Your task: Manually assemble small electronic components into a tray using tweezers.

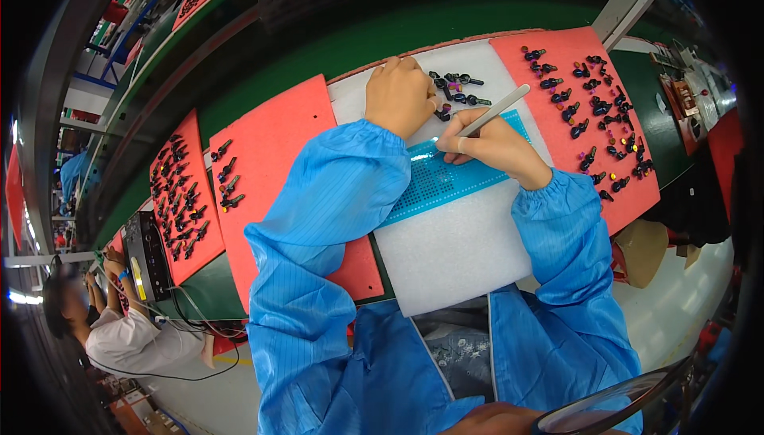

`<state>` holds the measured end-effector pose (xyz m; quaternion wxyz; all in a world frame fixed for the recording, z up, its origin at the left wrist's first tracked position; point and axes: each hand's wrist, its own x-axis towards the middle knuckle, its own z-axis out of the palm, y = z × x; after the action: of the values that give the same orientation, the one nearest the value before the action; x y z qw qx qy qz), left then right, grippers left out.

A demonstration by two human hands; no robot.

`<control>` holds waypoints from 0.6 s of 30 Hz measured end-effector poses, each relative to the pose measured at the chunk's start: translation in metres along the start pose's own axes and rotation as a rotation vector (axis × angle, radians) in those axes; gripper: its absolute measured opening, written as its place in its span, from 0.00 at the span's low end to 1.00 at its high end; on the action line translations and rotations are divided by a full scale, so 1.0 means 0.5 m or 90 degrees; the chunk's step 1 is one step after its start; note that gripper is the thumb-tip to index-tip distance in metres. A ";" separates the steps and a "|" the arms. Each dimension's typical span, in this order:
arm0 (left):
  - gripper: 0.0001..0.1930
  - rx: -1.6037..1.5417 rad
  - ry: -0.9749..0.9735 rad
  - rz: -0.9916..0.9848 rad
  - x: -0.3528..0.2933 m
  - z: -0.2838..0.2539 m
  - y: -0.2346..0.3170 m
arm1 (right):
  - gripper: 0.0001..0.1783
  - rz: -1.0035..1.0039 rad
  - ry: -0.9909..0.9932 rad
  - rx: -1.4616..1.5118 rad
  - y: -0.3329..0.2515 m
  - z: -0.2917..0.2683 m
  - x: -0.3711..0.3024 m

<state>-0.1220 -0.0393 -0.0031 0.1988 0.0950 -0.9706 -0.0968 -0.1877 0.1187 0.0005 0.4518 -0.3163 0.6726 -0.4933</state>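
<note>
In my right hand (pixel 495 147) is a slim white pen-shaped tool (pixel 504 105), gripped like a pencil. Its lower end points down at a blue perforated tray (pixel 434 206), whose grid of small holes shows below my fingers. My left hand (pixel 400 94) rests past the tray's far left part, fingers curled; whatever they pinch is hidden. Right beside those fingers lies a small cluster of black parts (pixel 469 100) with stems and purple-gold ends. Tray and parts sit on a white foam sheet (pixel 454 268).
A red foam sheet (pixel 549 136) on the right carries rows of similar black parts. More parts lie on two red foam sheets (pixel 278 136) (pixel 177 172) to the left. A black box (pixel 146 253) with cables stands at the bench's left end, near another person (pixel 131 339).
</note>
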 end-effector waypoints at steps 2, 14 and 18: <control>0.04 0.021 -0.089 -0.058 0.010 0.001 0.001 | 0.06 0.000 -0.003 -0.003 -0.002 -0.001 -0.001; 0.06 0.017 -0.143 -0.026 -0.031 -0.070 -0.037 | 0.06 -0.001 0.000 -0.007 -0.004 0.001 -0.001; 0.08 0.083 -0.222 -0.056 -0.046 -0.125 -0.026 | 0.06 -0.013 -0.010 -0.002 -0.002 -0.002 -0.004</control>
<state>-0.0742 -0.0561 0.0422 0.0165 0.1320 -0.9894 -0.0578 -0.1881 0.1204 0.0021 0.4517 -0.3278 0.6664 -0.4945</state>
